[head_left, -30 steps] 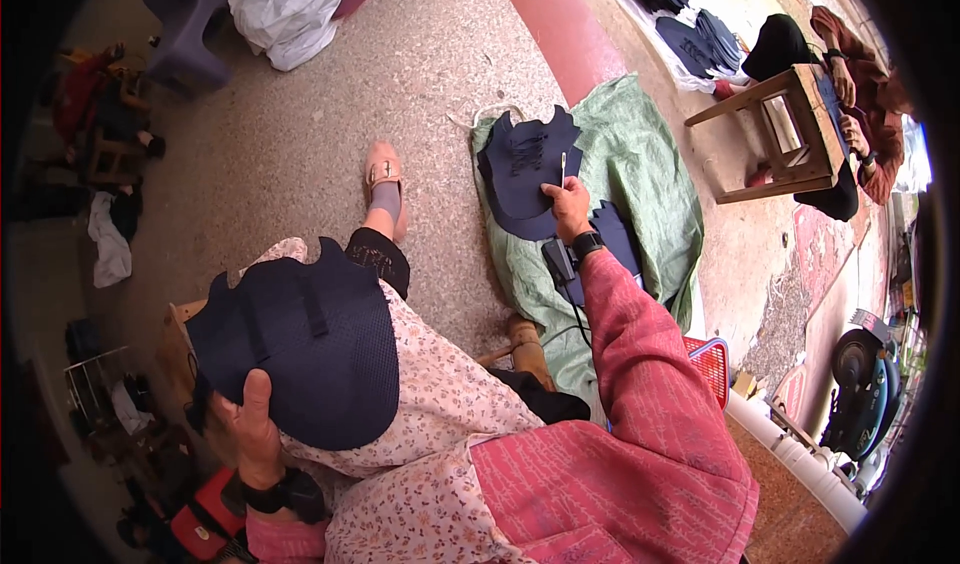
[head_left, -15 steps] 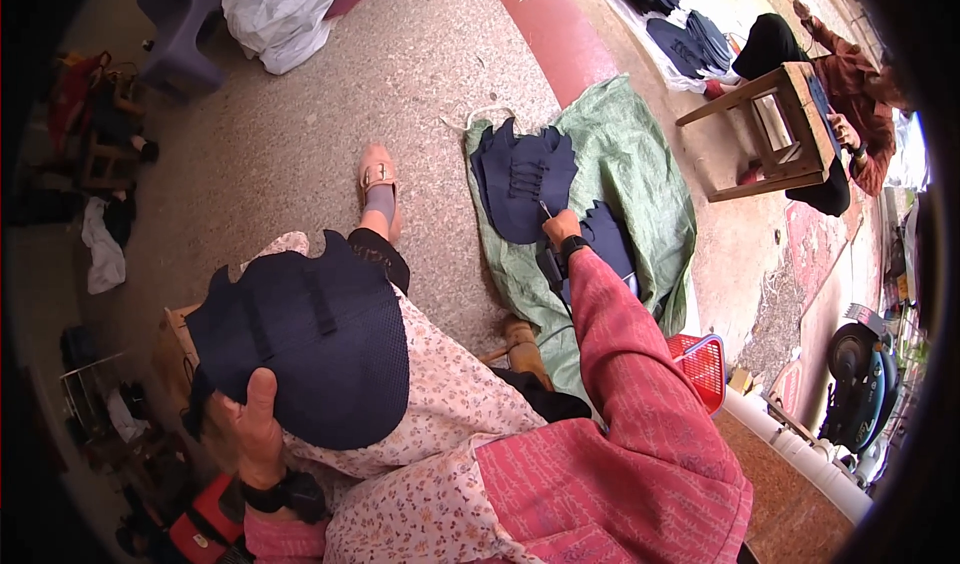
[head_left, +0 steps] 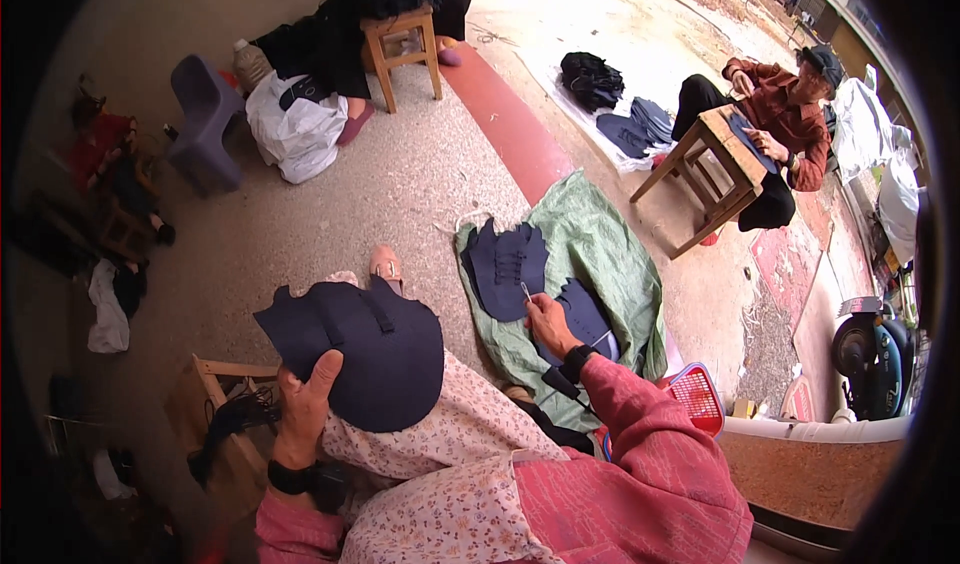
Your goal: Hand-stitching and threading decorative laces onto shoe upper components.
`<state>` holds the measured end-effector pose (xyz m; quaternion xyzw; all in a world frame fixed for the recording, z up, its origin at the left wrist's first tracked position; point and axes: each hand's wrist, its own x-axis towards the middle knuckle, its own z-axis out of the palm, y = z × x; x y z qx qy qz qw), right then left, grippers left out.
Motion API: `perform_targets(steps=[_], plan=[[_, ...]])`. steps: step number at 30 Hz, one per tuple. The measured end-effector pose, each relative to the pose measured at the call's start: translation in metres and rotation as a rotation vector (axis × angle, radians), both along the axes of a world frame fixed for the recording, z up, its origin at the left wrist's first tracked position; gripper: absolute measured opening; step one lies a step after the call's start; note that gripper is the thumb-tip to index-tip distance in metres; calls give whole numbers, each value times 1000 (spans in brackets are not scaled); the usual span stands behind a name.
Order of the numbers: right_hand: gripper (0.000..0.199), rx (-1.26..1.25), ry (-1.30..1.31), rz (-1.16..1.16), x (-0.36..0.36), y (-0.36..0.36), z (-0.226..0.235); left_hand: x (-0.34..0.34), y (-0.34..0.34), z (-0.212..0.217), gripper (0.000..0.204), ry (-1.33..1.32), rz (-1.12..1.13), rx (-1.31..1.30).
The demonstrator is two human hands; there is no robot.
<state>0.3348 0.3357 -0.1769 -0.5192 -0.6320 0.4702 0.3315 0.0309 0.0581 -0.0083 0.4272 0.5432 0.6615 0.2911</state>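
Look at the room first: the speckled floor [head_left: 290, 224] runs wide ahead, from the pink shoe [head_left: 385, 262] out toward the purple chair [head_left: 200, 114]. Over on the right it's tighter. The green sheet [head_left: 640, 304] spreads rumpled across the ground, its near end close to the red basket [head_left: 700, 396], and a wooden stool [head_left: 735, 146] stands beyond, well apart from the working hands, a person [head_left: 790, 104] seated behind it. At the near left, a wooden frame [head_left: 245, 370] crowds in beside the left hand [head_left: 305, 404].

And that left hand has the navy panel [head_left: 390, 374]! Thumb on top at its lower left edge, fingers mostly hidden beneath. The panel lies over the floral apron [head_left: 460, 414] at the lap, dark and flat: one end broad and rounded, the far edge cut in notches and points, two short darker strips crossing its upper part.

Now the right hand [head_left: 550, 324], arm stretched out over the green sheet, fingers closed narrow around a slim metal tool [head_left: 526, 292]. Its tip points up at the lower part of the laced panel [head_left: 506, 264]; whether they touch, I can't tell. Dark lacing rungs climb that panel's middle, below a jagged top edge. Another navy piece [head_left: 590, 319] lies just beside it, partly behind the wrist.
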Motion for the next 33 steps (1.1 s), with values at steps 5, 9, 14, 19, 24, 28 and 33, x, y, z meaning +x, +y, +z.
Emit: perform_targets(steps=[5,9,14,19,24,28,33], plan=[[24,0,168,73,11,-85,9,20,-21,-37,38,3,-93,-139],[21,-110,242,136,-15,-105,92,41,-38,-21,29,-44,-96,-110],[21,12,464,352,-47,-111,146,53,-12,-39,23,-300,-52,-171],[16,562,117,321,-23,-96,232,66,92,-1,36,436,-126,-359],[15,821,-113,321,11,-101,232,96,117,14,39,-82,-510,31],[15,680,-56,367,32,-109,235,99,119,22,46,72,-674,150],[8,278,353,232,56,-126,273,97,126,27,53,193,-739,167]])
